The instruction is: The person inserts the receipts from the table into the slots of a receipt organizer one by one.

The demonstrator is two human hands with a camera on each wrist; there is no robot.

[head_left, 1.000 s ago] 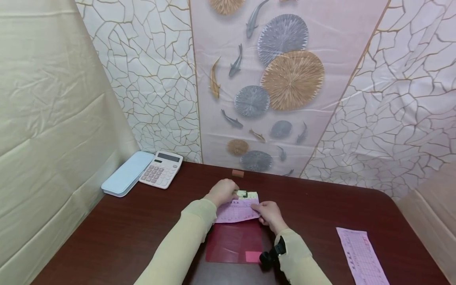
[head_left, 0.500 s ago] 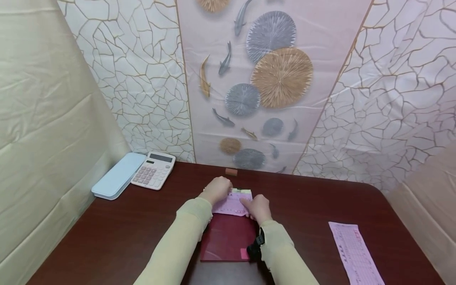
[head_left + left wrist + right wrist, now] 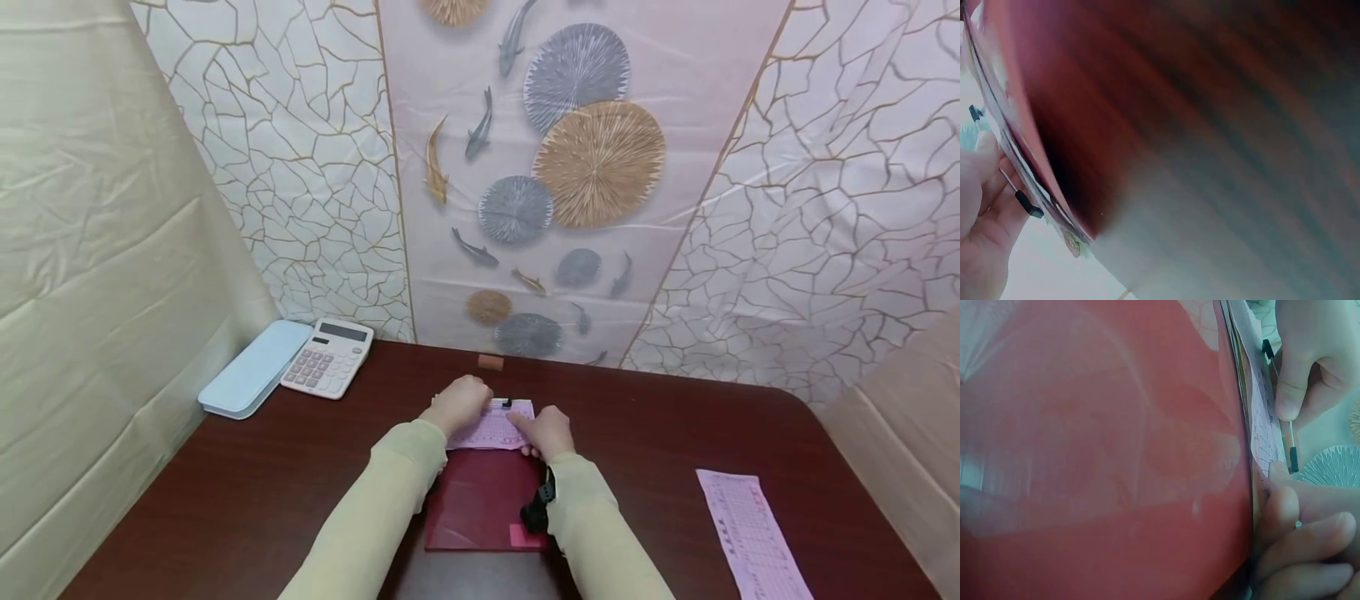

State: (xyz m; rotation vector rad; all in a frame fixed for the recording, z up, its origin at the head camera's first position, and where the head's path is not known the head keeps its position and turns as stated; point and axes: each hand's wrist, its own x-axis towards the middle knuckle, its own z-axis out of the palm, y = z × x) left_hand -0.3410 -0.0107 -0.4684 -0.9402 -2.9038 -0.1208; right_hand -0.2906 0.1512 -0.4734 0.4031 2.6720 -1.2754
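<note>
A dark red clip folder [image 3: 480, 500] lies in front of me with a metal clip [image 3: 498, 403] at its far edge. The clip is a thin wire with black ends, plain in the right wrist view. My left hand [image 3: 461, 404] pinches the clip's wire [image 3: 1291, 432] between thumb and fingers. A pink printed slip [image 3: 487, 433] lies across the folder's far end, up by the clip. My right hand [image 3: 549, 432] grips its right side, thumb on top and fingers curled at the folder's edge. Other papers under the slip show only as thin edges.
A second pink slip [image 3: 753, 533] lies at the right of the brown table [image 3: 637, 500]. A white calculator [image 3: 327, 358] and a light blue case [image 3: 257, 368] stand at the back left. A small brown block [image 3: 491, 362] sits at the back edge.
The pink slip has moved up toward the clip and now covers the yellowish paper that showed there. My right hand went with it. The left hand stays at the clip.
</note>
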